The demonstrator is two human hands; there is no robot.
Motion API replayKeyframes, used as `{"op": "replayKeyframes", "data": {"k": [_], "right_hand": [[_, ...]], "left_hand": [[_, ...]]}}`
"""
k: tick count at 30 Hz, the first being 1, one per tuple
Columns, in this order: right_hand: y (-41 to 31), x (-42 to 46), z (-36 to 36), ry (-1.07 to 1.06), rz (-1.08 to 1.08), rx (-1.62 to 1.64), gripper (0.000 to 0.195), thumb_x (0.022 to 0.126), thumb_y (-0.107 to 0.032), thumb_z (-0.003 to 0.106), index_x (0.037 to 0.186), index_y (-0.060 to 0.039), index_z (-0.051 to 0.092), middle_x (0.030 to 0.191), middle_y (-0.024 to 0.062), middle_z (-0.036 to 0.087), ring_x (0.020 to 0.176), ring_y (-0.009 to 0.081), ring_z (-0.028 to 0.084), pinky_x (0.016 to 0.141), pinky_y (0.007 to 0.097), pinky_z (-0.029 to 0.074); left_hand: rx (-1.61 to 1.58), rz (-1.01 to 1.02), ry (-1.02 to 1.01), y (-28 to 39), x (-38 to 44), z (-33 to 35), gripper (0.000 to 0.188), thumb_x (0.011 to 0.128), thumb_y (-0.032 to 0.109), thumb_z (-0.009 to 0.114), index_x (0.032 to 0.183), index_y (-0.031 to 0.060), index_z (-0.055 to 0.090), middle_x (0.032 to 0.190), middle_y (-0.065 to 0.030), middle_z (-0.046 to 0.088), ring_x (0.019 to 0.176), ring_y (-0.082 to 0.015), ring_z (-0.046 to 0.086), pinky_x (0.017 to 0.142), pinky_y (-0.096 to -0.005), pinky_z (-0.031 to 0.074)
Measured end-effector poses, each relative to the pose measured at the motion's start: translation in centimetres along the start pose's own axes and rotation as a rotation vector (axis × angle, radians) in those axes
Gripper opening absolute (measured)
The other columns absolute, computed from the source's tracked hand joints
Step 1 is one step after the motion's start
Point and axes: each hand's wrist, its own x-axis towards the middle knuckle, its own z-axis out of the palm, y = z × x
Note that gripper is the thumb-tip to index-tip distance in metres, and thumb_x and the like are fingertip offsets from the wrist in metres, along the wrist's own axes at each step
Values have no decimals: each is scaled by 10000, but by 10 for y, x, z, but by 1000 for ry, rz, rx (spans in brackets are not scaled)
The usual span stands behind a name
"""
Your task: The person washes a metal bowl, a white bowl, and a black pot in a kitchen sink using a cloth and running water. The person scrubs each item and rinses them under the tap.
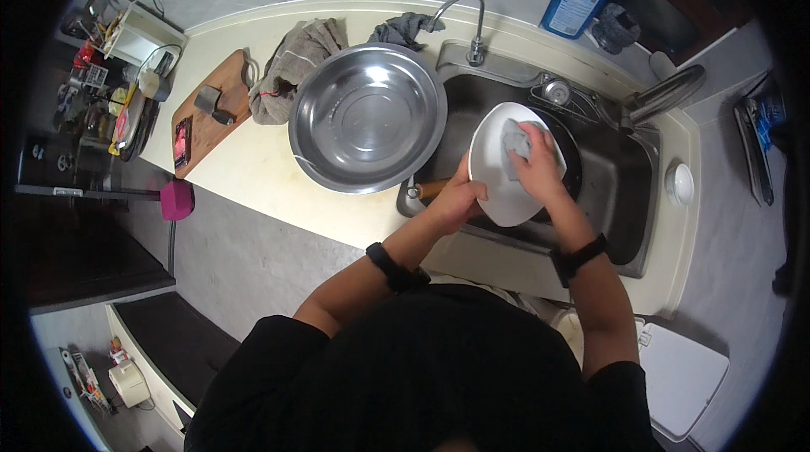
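Over the sink, a white dish (497,192) is tilted up in my left hand (465,195), which grips its near left rim. My right hand (539,164) presses a grey cloth (517,138) against the dish's inner face. Behind the dish sits a dark round pan (573,167) in the sink, mostly hidden. A wooden handle (433,188) pokes out at the sink's left side, beside my left hand. To the left, a large stainless steel basin (373,119) stands on the counter and overlaps the sink's edge.
A slim tap (479,28) rises behind the stainless sink (623,199), with a thicker faucet (664,91) at right. A white bowl (681,184) stands on the right ledge. A cleaver (209,99) and a phone (183,142) lie on a wooden cutting board (221,85), near a towel (297,59).
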Motion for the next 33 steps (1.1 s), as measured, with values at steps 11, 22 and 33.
{"op": "replayKeyframes", "data": {"k": [11,22,33], "right_hand": [[-63,-65,2,-247,-182,24,547,791,-154,686,1282,-58,466,1193,231,508,1090,401,528,912,442,448],[-38,-53,-44,244,518,1490,487,915,-236,604,1311,11,465,1249,148,563,1130,268,559,973,433,452],[-4,-58,-34,98,523,1688,612,980,-511,382,1359,-33,430,1344,127,509,1213,277,504,1021,413,413]], "left_hand": [[120,-93,175,24,12,-4,609,752,30,438,1350,131,379,1081,-88,572,921,-214,615,688,-296,543],[114,-30,195,22,32,9,642,923,566,466,1369,105,435,1342,-83,512,1236,-258,462,1025,-407,343],[-219,-7,-187,26,-6,21,373,845,83,679,1198,24,572,1170,-101,623,1059,-210,604,956,-374,470]]}}
